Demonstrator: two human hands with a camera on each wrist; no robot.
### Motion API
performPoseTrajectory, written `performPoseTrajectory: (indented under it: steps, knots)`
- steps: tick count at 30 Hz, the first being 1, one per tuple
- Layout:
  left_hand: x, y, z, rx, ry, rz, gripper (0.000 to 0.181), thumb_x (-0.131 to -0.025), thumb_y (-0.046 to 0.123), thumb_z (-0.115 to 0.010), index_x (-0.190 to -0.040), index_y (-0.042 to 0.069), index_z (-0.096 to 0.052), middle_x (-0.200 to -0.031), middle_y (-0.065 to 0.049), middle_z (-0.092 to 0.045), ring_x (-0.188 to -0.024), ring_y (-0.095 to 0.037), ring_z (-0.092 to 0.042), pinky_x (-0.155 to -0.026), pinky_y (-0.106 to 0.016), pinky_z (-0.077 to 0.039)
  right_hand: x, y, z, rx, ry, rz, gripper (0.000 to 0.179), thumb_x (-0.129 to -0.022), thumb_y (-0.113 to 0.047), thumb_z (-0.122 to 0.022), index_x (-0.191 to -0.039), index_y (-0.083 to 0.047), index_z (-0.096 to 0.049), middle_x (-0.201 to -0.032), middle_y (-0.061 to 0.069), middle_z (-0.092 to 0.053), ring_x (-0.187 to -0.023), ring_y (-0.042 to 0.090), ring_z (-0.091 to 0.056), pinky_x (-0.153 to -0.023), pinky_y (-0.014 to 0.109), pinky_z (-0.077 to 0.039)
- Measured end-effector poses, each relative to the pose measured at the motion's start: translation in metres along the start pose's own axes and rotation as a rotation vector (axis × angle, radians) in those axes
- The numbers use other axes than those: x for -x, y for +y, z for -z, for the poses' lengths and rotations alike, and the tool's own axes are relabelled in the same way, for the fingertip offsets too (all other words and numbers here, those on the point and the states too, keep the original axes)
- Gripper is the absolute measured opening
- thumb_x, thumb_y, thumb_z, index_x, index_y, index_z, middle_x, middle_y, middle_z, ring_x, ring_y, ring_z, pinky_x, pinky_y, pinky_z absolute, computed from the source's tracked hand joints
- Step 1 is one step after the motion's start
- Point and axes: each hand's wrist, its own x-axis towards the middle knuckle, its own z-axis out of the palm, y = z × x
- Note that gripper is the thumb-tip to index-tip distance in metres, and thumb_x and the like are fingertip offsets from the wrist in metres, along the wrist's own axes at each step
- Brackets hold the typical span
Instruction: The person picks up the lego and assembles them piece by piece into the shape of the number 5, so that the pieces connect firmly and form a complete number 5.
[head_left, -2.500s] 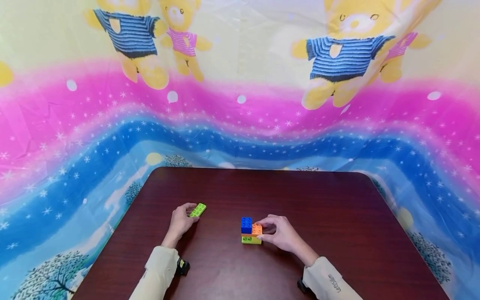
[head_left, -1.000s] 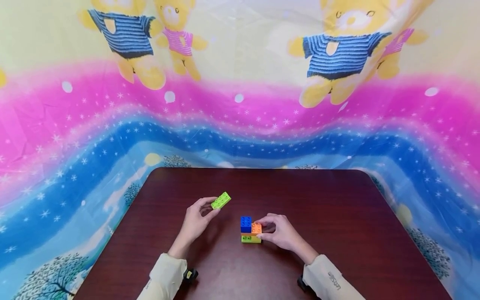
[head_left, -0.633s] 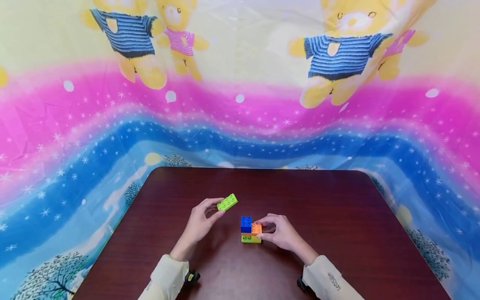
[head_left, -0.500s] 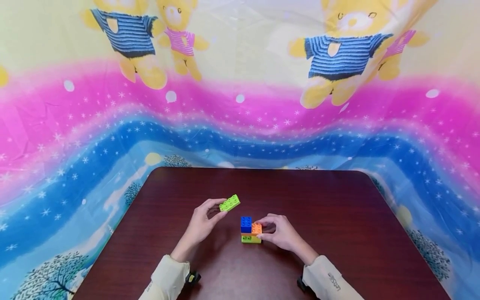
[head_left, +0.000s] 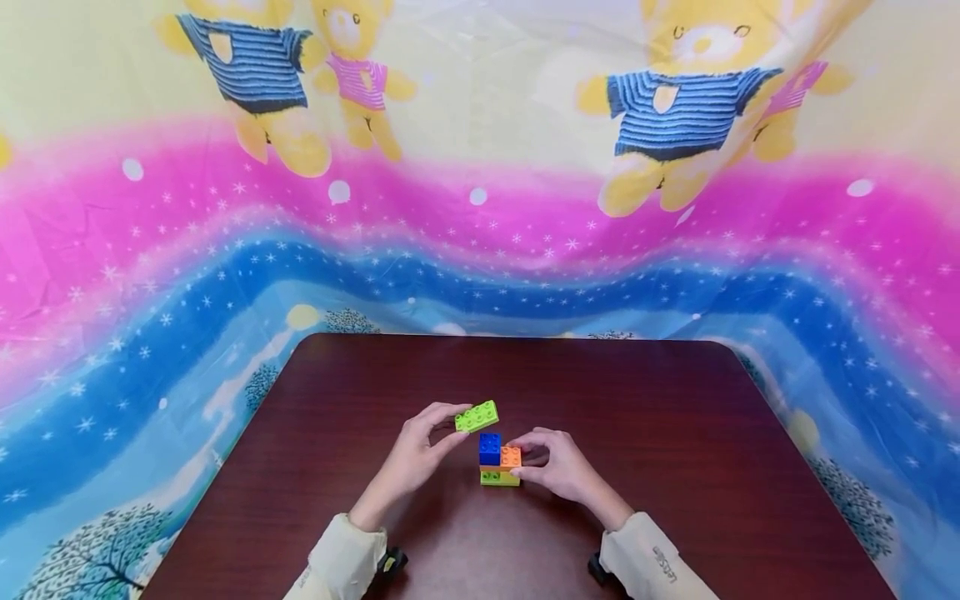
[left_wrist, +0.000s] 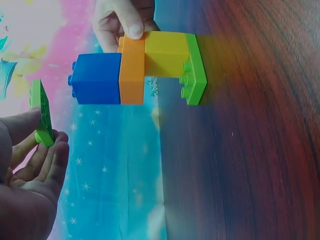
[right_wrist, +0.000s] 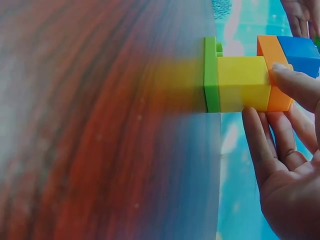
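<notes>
A small tower of toy building bricks stands on the table. At its foot is a flat green brick (left_wrist: 197, 72), then a yellow brick (right_wrist: 242, 85), a flat orange brick (head_left: 511, 457) and, on its left end, a blue brick (head_left: 490, 450). My right hand (head_left: 561, 465) holds the tower from the right, thumb and fingers on the orange layer. Between thumb and fingers of my left hand (head_left: 416, 450) is a second flat green brick (head_left: 477, 416), tilted in the air, studs up. In the head view it appears just above and left of the blue brick's top.
The dark red-brown table (head_left: 660, 400) has rounded far corners. Behind and around it hangs a curtain (head_left: 480, 250) printed with bears and snowflakes. Small black devices show at both sleeve cuffs, the left one (head_left: 392, 562) near the tabletop.
My left hand has lifted the flat green brick from the table's left side and carried it right, close to the tower. My right hand keeps its hold; the tower stays put.
</notes>
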Motion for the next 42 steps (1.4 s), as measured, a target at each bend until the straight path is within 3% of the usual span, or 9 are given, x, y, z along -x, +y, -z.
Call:
performPoseTrajectory:
  steps: [5,11,21,33,38,42]
  knots:
    - [0.0,0.003,-0.005,-0.067,-0.03,-0.035,0.042,-0.095,0.011,-0.075,-0.136,0.013,-0.067,-0.128,0.0,-0.068,-0.117,-0.019,-0.066,-0.1,-0.05,-0.056,-0.001,0.0,0.001,-0.022,-0.011,-0.016,0.037,-0.085,-0.018,-0.087,-0.121,-0.017,-0.076,-0.106,-0.003,-0.068,-0.103,0.022,-0.07,-0.084,0.031,-0.063]
    - [0.0,0.003,-0.01,-0.106,-0.074,-0.008,0.043,-0.096,0.013,-0.074,-0.137,0.023,-0.067,-0.13,0.006,-0.067,-0.12,-0.012,-0.064,-0.102,-0.044,-0.056,-0.001,0.002,0.002,-0.044,-0.028,-0.023,0.037,-0.085,-0.022,-0.087,-0.121,-0.018,-0.076,-0.108,-0.002,-0.069,-0.104,0.022,-0.071,-0.085,0.032,-0.063]
    - [-0.002,0.003,-0.016,-0.108,-0.138,-0.029,0.044,-0.096,0.015,-0.074,-0.139,0.017,-0.066,-0.132,0.003,-0.068,-0.122,-0.013,-0.064,-0.103,-0.049,-0.054,-0.005,0.007,0.002,-0.053,-0.041,0.005,0.04,-0.085,-0.024,-0.087,-0.122,-0.012,-0.075,-0.114,0.006,-0.072,-0.102,0.023,-0.073,-0.087,0.039,-0.062]
    - [-0.003,0.002,-0.019,-0.118,-0.186,-0.012,0.045,-0.098,0.017,-0.073,-0.141,0.026,-0.063,-0.136,0.004,-0.066,-0.126,-0.016,-0.062,-0.107,-0.05,-0.052,-0.004,0.007,0.002,-0.064,-0.066,0.01,0.039,-0.086,-0.027,-0.086,-0.122,-0.015,-0.075,-0.114,0.003,-0.072,-0.101,0.019,-0.074,-0.088,0.036,-0.062]
    - [-0.004,0.004,-0.018,-0.107,-0.204,-0.027,0.041,-0.1,0.017,-0.07,-0.141,0.019,-0.064,-0.134,0.003,-0.066,-0.123,-0.014,-0.062,-0.105,-0.051,-0.052,-0.006,0.007,0.001,-0.062,-0.058,0.008,0.035,-0.087,-0.026,-0.085,-0.119,-0.015,-0.076,-0.114,0.003,-0.073,-0.101,0.021,-0.075,-0.088,0.037,-0.062]
    - [-0.004,0.004,-0.018,-0.119,-0.223,-0.047,0.04,-0.101,0.017,-0.069,-0.14,0.013,-0.064,-0.131,0.004,-0.066,-0.121,-0.013,-0.063,-0.103,-0.045,-0.055,-0.005,0.007,0.001,-0.047,-0.052,-0.002,0.033,-0.087,-0.025,-0.085,-0.117,-0.015,-0.076,-0.113,0.002,-0.073,-0.101,0.02,-0.074,-0.087,0.036,-0.062]
